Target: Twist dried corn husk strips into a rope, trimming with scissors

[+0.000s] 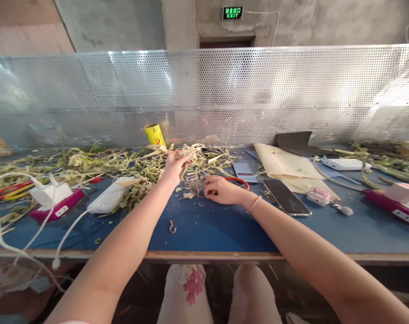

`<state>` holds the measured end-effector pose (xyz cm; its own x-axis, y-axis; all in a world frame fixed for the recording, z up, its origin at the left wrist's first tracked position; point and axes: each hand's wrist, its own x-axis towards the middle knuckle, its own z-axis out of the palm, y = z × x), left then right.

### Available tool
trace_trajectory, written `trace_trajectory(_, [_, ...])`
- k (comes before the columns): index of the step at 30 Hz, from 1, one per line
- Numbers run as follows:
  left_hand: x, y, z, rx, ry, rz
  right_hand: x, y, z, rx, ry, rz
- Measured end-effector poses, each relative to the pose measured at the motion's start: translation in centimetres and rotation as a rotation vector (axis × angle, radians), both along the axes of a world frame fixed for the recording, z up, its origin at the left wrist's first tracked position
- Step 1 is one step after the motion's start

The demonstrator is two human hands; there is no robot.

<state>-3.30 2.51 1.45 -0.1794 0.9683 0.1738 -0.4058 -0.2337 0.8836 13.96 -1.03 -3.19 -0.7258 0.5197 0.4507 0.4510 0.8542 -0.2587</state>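
My left hand is closed around a bunch of dry, pale green and straw-coloured plant stalks and leaves, over the heap of plant trimmings. Just to its right, my right hand rests low over the blue table with its fingers curled in. What those fingers hold is hidden. Thin wiry strands and a pale leaf scrap lie beside its fingertips. Behind this hand curves an orange-red loop, partly covered, so I cannot tell what it belongs to.
A white power bank, purple power strips and cables lie left and right. A phone, a pink earphone case and brown paper are on the right. A yellow tube stands before the perforated metal screen.
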Motion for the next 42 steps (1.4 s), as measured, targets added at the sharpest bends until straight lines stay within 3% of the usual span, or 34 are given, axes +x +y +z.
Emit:
trace_trajectory(3, [0.0,0.0,-0.1,0.004,0.019,-0.013,0.7,-0.1,0.4,-0.057,0.040,0.077])
trace_trajectory(6, [0.0,-0.1,-0.1,0.002,0.038,-0.015,1.1,-0.1,0.8,-0.116,0.064,0.046])
trace_trajectory(14, [0.0,0.1,-0.4,0.009,0.080,-0.017,0.7,-0.4,0.8,-0.160,0.296,-0.183])
trace_trajectory(17, [-0.3,0.3,-0.5,0.015,0.079,0.001,0.2,0.4,0.4,-0.149,0.392,-0.336])
trace_trajectory(20, [-0.6,0.6,-0.7,0.031,0.062,0.011,-0.4,2.0,0.5,-0.125,0.290,-0.431])
trace_trajectory(26, [-1.0,1.4,-1.5,0.052,0.029,0.033,-3.3,5.6,1.3,-0.132,-0.149,-0.392])
trace_trajectory(31, [-1.3,1.4,-1.6,0.062,0.028,0.015,-5.6,7.6,1.1,-0.144,-0.170,-0.417])
trace_trajectory(37, [-1.3,1.3,-1.6,0.070,0.059,0.003,-3.8,7.1,1.1,-0.166,0.002,-0.493])
trace_trajectory(42, [-0.9,1.2,-1.7,0.106,0.149,-0.003,-0.8,4.9,2.0,-0.515,0.614,-0.417])
